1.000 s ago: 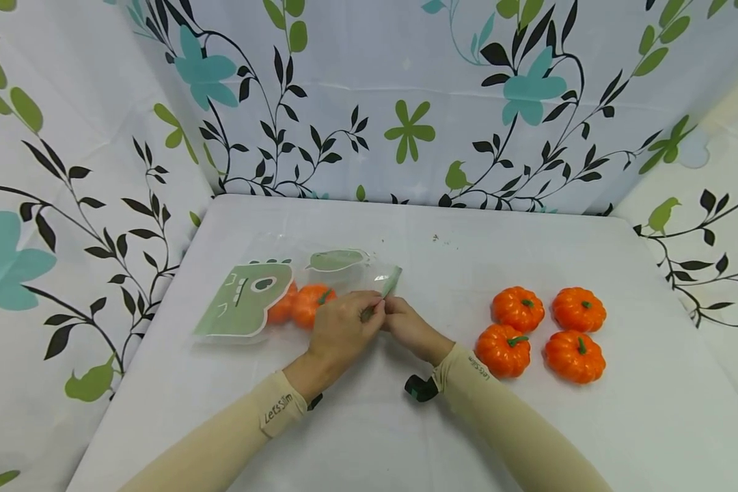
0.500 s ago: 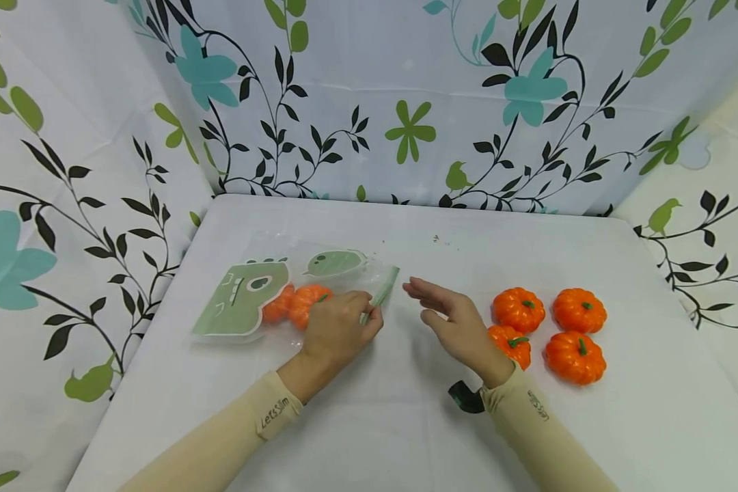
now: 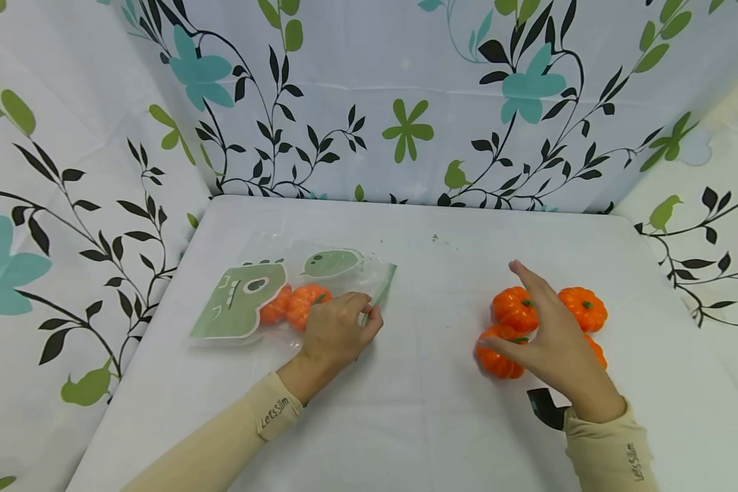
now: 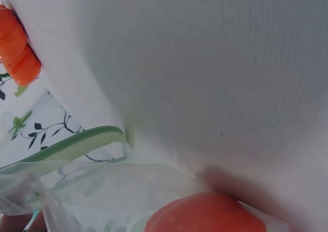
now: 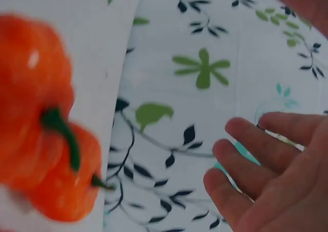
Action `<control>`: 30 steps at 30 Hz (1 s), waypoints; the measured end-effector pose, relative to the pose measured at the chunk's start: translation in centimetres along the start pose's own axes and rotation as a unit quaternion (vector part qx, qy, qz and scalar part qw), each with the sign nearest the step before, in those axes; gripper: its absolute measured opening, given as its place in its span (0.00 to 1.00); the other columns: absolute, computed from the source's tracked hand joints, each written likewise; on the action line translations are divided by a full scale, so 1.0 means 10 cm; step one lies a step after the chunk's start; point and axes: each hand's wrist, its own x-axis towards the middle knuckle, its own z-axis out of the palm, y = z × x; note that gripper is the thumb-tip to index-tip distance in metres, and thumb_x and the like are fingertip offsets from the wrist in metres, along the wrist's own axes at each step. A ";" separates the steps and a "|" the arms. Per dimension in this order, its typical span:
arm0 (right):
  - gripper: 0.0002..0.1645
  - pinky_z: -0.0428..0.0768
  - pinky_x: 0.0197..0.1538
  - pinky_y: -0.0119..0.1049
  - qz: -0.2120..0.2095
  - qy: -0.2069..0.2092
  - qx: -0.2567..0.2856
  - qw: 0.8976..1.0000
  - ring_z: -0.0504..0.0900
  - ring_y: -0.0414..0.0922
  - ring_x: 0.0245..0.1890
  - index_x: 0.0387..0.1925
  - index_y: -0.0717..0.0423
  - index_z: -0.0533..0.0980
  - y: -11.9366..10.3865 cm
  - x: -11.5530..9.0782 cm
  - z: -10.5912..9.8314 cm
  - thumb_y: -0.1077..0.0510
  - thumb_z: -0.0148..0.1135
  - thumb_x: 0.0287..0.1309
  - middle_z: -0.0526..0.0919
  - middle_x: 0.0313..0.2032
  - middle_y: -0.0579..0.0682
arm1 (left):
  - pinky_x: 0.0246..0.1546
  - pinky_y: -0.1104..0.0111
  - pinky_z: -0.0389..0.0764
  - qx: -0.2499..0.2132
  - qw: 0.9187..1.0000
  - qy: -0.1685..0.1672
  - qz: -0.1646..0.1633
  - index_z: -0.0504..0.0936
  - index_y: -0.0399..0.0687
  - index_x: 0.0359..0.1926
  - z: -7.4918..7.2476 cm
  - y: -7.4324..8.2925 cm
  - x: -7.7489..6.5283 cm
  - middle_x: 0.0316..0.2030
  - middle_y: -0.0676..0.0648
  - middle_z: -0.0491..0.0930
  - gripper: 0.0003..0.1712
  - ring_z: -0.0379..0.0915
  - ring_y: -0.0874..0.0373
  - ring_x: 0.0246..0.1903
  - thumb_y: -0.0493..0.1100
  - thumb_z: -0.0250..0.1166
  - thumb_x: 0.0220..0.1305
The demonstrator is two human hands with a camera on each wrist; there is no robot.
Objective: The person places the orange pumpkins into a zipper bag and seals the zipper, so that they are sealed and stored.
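A clear zip bag printed with a green dinosaur lies on the left of the table, with orange toy pumpkins inside. My left hand pinches the bag near its green zip strip; the strip also curves through the left wrist view. On the right, my right hand reaches over a cluster of toy pumpkins, thumb and fingers spread wide, holding nothing. It partly covers the front right pumpkin. In the right wrist view the spread fingers are apart from two green-stemmed pumpkins.
A white cloth covers the table. Small dark specks lie toward its back edge. Patterned curtains with leaves, flowers and birds hang at the back and both sides.
My right hand has let go of the bag's strip and moved right to the loose pumpkins, its fingers spreading. My left hand has stayed on the bag, which has shifted slightly left.
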 end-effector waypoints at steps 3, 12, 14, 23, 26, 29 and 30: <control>0.72 0.65 0.59 0.74 0.020 -0.033 -0.014 0.999 0.58 0.63 0.72 0.81 0.37 0.48 0.09 -0.07 -0.07 0.34 0.81 0.40 0.56 0.77 0.53 | 0.12 0.66 0.73 0.000 1.000 0.008 -0.003 0.82 0.43 0.24 0.00 -0.02 0.01 0.20 0.51 0.82 0.05 0.75 0.58 0.14 0.36 0.72 0.47; 0.79 0.72 0.57 0.70 0.063 -0.114 -0.056 0.990 0.67 0.67 0.66 0.79 0.48 0.52 0.30 -0.15 -0.04 0.29 0.82 0.29 0.62 0.73 0.62 | 0.12 0.67 0.73 0.001 1.000 0.019 -0.015 0.84 0.44 0.25 0.00 -0.03 0.04 0.20 0.52 0.82 0.03 0.76 0.58 0.15 0.36 0.71 0.47; 0.77 0.75 0.55 0.68 0.062 -0.119 -0.062 0.989 0.72 0.66 0.61 0.78 0.51 0.55 0.32 -0.15 -0.04 0.30 0.83 0.29 0.65 0.70 0.62 | 0.12 0.67 0.73 0.001 1.000 0.018 -0.018 0.84 0.44 0.24 -0.01 -0.03 0.04 0.20 0.52 0.82 0.03 0.76 0.58 0.15 0.36 0.71 0.48; 0.66 0.82 0.50 0.58 0.065 -0.143 -0.057 0.986 0.78 0.63 0.53 0.68 0.59 0.67 0.41 -0.18 -0.03 0.35 0.86 0.29 0.76 0.61 0.60 | 0.13 0.68 0.73 -0.009 1.000 0.008 -0.025 0.85 0.43 0.25 0.00 -0.02 0.02 0.20 0.52 0.83 0.02 0.76 0.59 0.15 0.37 0.71 0.49; 0.66 0.79 0.53 0.60 0.064 -0.151 -0.056 0.985 0.77 0.64 0.55 0.68 0.61 0.67 0.45 -0.19 0.00 0.37 0.86 0.29 0.77 0.60 0.61 | 0.13 0.68 0.73 -0.014 1.000 0.006 -0.024 0.85 0.44 0.26 0.01 -0.01 0.01 0.20 0.52 0.83 0.02 0.76 0.59 0.15 0.36 0.71 0.49; 0.65 0.78 0.54 0.61 0.059 -0.146 -0.061 0.986 0.77 0.64 0.55 0.68 0.63 0.67 0.48 -0.19 0.03 0.39 0.87 0.30 0.76 0.59 0.62 | 0.12 0.68 0.73 -0.017 1.000 0.005 -0.023 0.84 0.45 0.25 0.01 -0.01 0.01 0.20 0.52 0.82 0.03 0.75 0.58 0.15 0.36 0.72 0.48; 0.64 0.78 0.53 0.61 0.056 -0.142 -0.064 0.986 0.77 0.63 0.54 0.68 0.63 0.67 0.49 -0.19 0.04 0.41 0.87 0.30 0.77 0.59 0.62 | 0.12 0.68 0.73 -0.018 1.000 0.004 -0.023 0.84 0.45 0.25 0.01 0.00 0.01 0.20 0.52 0.82 0.03 0.75 0.58 0.14 0.36 0.72 0.48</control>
